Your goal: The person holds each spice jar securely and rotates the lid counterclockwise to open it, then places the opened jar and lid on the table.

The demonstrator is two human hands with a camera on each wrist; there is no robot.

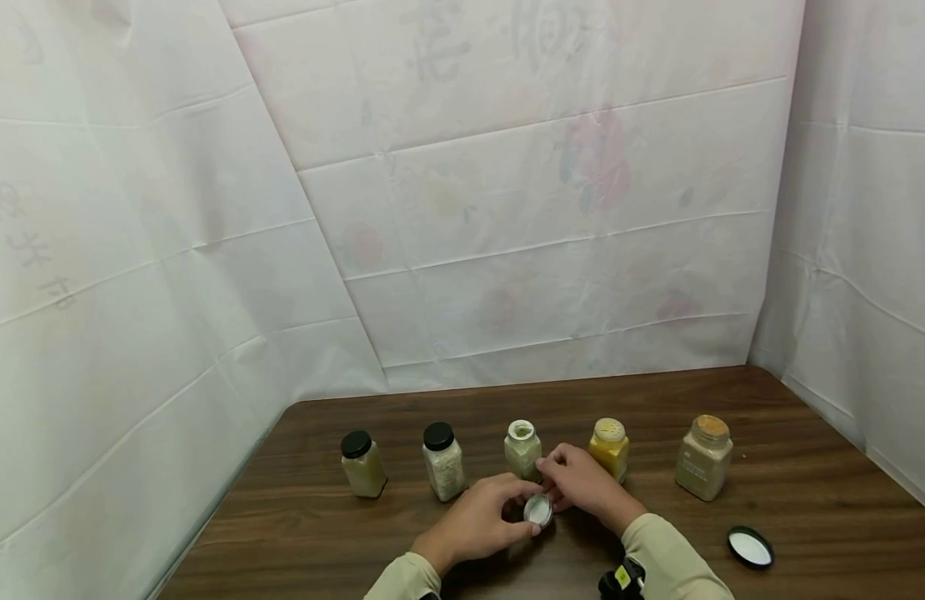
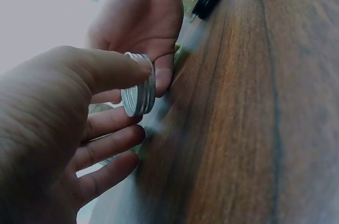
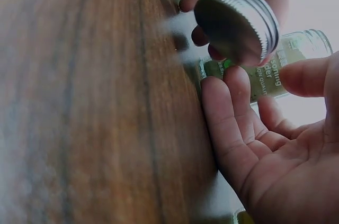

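My left hand (image 1: 473, 518) pinches a silver metal screw lid (image 1: 538, 510) between thumb and fingers, low over the table. In the left wrist view the lid (image 2: 139, 96) stands on edge, its threads showing, while the other fingers spread loosely below. Just right of it is my right hand (image 1: 582, 485), its fingers loosely bent and nothing held between them. Behind both hands stands a glass jar (image 1: 522, 458) of greenish seasoning powder, its mouth uncovered. The right fingertips overlap its lower side in the head view. The right wrist view shows the jar's printed label (image 3: 267, 78) behind those fingers.
To the left stand two black-capped jars, one of tan powder (image 1: 365, 472) and one of pale flakes (image 1: 445, 469). A yellow shaker jar (image 1: 609, 450) and an uncapped brown powder jar (image 1: 704, 462) stand right. A black lid (image 1: 751, 547) lies upturned at the right front.
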